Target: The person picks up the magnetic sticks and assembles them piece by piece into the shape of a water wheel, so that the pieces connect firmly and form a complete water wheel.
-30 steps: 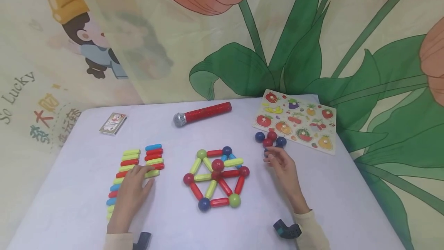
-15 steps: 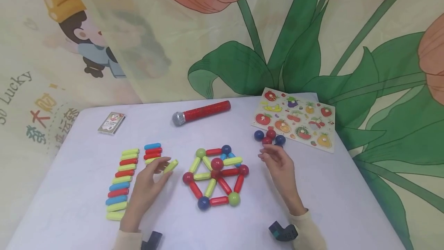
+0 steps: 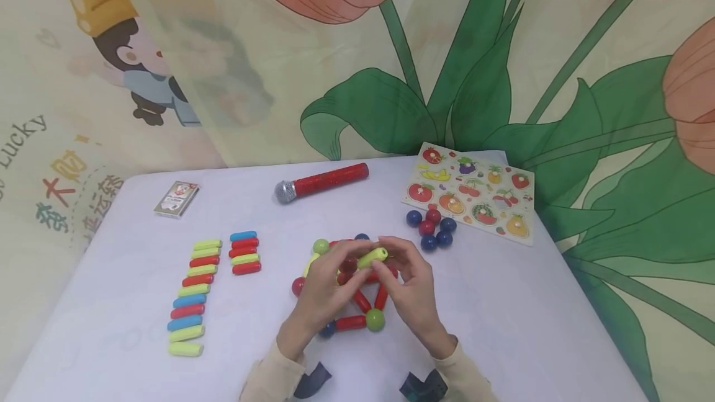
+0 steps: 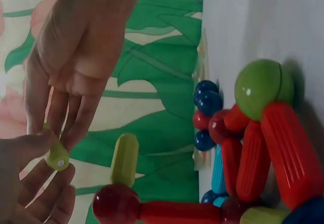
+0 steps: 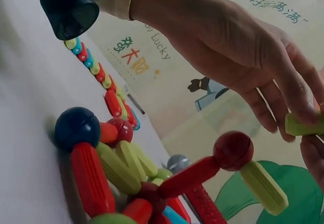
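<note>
Both hands meet above the magnetic rod-and-ball structure. My left hand (image 3: 324,287) and my right hand (image 3: 413,284) pinch one yellow-green magnetic rod (image 3: 372,258) between their fingertips. In the left wrist view the rod (image 4: 58,155) shows a pale round end and hangs apart from the structure. The structure is a wheel of red, yellow-green and blue rods joined by balls, such as a green ball (image 3: 375,319). From its middle a red rod (image 5: 190,176) stands up to a red ball (image 5: 233,150), with another yellow-green rod (image 5: 263,188) sticking out. My hands hide part of it from above.
Two columns of loose rods (image 3: 190,299) lie on the left of the white table. Several red and blue balls (image 3: 429,242) sit at right, beside a fruit picture board (image 3: 475,191). A red microphone (image 3: 324,182) and a small card box (image 3: 177,198) lie at the back.
My left hand picked a yellow-green rod from the shorter column and carried it right, over the structure. My right hand moved left from beside the balls to meet it.
</note>
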`<state>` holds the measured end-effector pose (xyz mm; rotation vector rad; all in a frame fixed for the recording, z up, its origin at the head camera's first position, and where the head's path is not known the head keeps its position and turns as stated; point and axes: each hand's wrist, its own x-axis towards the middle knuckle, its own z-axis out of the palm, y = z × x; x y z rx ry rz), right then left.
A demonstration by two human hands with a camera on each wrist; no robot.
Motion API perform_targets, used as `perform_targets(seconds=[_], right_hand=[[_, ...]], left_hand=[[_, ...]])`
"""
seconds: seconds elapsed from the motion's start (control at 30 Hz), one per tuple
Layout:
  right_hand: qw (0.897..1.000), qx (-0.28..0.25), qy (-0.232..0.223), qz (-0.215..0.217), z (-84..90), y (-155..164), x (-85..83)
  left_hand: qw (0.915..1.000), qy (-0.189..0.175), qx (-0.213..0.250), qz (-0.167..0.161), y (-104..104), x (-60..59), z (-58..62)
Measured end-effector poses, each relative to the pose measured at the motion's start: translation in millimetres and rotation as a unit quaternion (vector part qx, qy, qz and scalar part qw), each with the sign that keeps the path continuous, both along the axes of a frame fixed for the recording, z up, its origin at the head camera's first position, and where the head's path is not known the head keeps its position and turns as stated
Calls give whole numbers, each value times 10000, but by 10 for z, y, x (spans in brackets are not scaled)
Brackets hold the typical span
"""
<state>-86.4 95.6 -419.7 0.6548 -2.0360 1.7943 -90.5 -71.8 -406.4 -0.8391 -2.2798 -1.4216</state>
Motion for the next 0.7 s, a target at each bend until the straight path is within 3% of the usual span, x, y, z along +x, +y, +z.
perform_targets(seconds=[0.17, 0.37, 0.6, 0.7], right_hand=[[9992, 122, -38, -392, -23, 155, -87], [9920, 763, -97, -1001, -199, 367, -226], [9756, 1983, -773, -536, -461, 389, -264], [9700, 2162, -1034, -401, -508, 369, -262]], left_hand=[[9994, -158, -114, 269, -85, -61, -84], [9949, -963, -168, 249, -140, -108, -260], [9894, -1375, -397, 236, -95, -136, -362], [9888, -1437, -328, 254, -106, -164, -382]])
